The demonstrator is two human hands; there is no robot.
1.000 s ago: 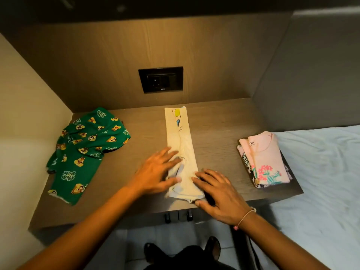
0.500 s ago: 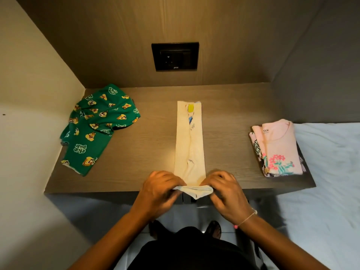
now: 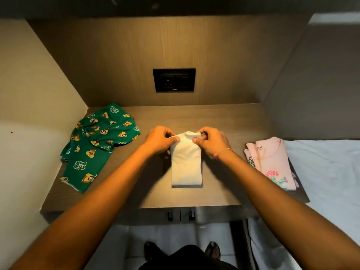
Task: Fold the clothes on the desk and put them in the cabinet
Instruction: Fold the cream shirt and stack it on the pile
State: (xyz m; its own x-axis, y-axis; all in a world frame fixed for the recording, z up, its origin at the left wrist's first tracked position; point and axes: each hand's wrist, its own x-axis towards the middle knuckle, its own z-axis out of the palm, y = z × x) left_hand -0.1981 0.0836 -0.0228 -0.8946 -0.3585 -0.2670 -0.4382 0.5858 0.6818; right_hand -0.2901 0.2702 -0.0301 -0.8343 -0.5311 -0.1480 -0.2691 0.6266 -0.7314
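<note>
My left grip (image 3: pixel 158 140) and right grip (image 3: pixel 213 142) each pinch a far corner of the cream shirt (image 3: pixel 186 166), folded on the middle of the table (image 3: pixel 224 121). It looks soft, light and floppy — I think both corners are the best hold.

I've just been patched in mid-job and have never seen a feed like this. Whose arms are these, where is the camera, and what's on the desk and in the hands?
There is no machine here. These are a person's two bare arms, seen by one wide-angle camera worn on the head, looking forward and down. The left hand and right hand each pinch a far corner of the cream garment, which lies folded on the middle of the desk. On the left lies a green printed garment, unfolded. On the right sits a folded stack with a pink top uppermost. Cabinet handles show below the desk's front edge.
</note>
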